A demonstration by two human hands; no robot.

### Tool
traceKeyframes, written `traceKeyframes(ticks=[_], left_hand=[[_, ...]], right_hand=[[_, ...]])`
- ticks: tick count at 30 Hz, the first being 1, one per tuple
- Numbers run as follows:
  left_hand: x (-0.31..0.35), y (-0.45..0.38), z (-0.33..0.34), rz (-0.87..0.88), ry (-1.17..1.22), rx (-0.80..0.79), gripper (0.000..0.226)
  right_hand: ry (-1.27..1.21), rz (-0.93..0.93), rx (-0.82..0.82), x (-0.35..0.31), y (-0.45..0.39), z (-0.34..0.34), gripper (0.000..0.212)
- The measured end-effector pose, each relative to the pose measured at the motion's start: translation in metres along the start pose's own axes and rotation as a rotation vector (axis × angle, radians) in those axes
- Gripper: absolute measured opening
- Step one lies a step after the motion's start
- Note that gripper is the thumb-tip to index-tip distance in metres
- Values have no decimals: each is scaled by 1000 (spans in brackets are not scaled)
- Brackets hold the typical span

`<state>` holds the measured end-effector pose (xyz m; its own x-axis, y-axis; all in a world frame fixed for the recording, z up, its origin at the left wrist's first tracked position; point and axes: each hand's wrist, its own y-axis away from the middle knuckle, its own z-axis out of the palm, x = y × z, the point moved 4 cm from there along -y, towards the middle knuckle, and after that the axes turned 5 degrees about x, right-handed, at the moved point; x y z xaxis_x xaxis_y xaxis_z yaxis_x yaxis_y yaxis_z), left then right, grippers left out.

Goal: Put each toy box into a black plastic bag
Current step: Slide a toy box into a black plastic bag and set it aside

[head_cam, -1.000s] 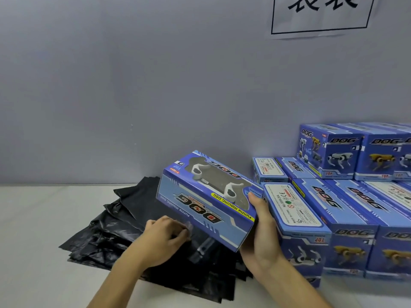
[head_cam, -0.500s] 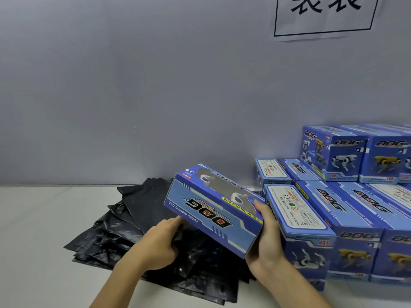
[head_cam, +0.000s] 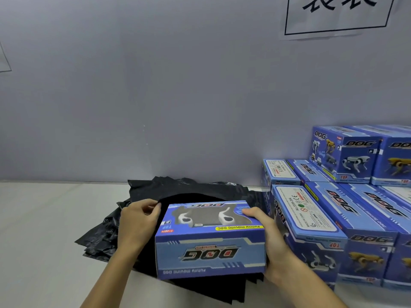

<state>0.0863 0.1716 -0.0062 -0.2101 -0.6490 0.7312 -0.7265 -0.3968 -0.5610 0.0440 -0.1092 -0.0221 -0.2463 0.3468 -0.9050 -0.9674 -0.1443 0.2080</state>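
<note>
A blue toy box (head_cam: 210,241) printed "DOG" sits low over a pile of black plastic bags (head_cam: 100,238), its far end at the dark mouth of the top bag (head_cam: 189,190). My right hand (head_cam: 266,241) grips the box's right end, thumb on top. My left hand (head_cam: 139,221) pinches the raised upper edge of the bag's mouth, just left of the box. The bag's lower layer lies under the box.
Stacks of identical blue toy boxes (head_cam: 333,218) fill the white table (head_cam: 40,218) on the right, touching distance from my right hand. A grey wall (head_cam: 178,96) stands right behind the bags. A paper sign (head_cam: 338,14) hangs on it.
The box has swung from tilted in the air to level and low, its end now at the bag's mouth. My left hand left the box's underside and lifted the bag's edge.
</note>
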Motion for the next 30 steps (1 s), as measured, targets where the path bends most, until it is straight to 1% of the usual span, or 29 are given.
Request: traceKeyframes(ticks=[2, 5, 8, 11, 14, 16, 18, 20, 22, 24, 25, 27, 29, 30], left_hand=[[5, -1, -4, 42, -15, 75, 13], [16, 1, -6, 138, -46, 86, 9], [24, 4, -6, 231, -113, 35, 4], [28, 6, -4, 321, -147, -50, 8], [30, 7, 1, 396, -168, -136, 8], [29, 7, 6, 402, -165, -177, 11], [25, 7, 11, 381, -162, -194, 20], [20, 8, 16, 340, -136, -242, 34], [15, 10, 22, 285, -89, -344, 49], [11, 12, 26, 236, -53, -461, 59], [11, 14, 29, 228, -41, -495, 60], [12, 16, 31, 234, -8, -487, 56], [12, 15, 30, 250, -1, -401, 43], [11, 13, 28, 243, -3, -346, 35]], right_hand=[[46, 24, 40, 2, 0, -2, 39], [54, 35, 85, 3, 0, -1, 41], [56, -15, 144, 1, 1, -1, 42], [49, -88, 247, -1, -1, -2, 47], [59, -156, 291, -1, -3, -2, 47], [34, -203, 319, -1, -3, -2, 38], [-26, -258, 360, -2, -3, -3, 30], [-72, -306, 385, -3, -4, -4, 32], [-77, -332, 399, -3, -4, -4, 42], [-74, -340, 403, -3, -3, -3, 48], [-76, -342, 400, -2, -4, -3, 47], [-54, -341, 394, 0, -5, -2, 47], [-8, -346, 407, 0, -6, -5, 45], [7, -350, 412, -1, -6, -7, 40]])
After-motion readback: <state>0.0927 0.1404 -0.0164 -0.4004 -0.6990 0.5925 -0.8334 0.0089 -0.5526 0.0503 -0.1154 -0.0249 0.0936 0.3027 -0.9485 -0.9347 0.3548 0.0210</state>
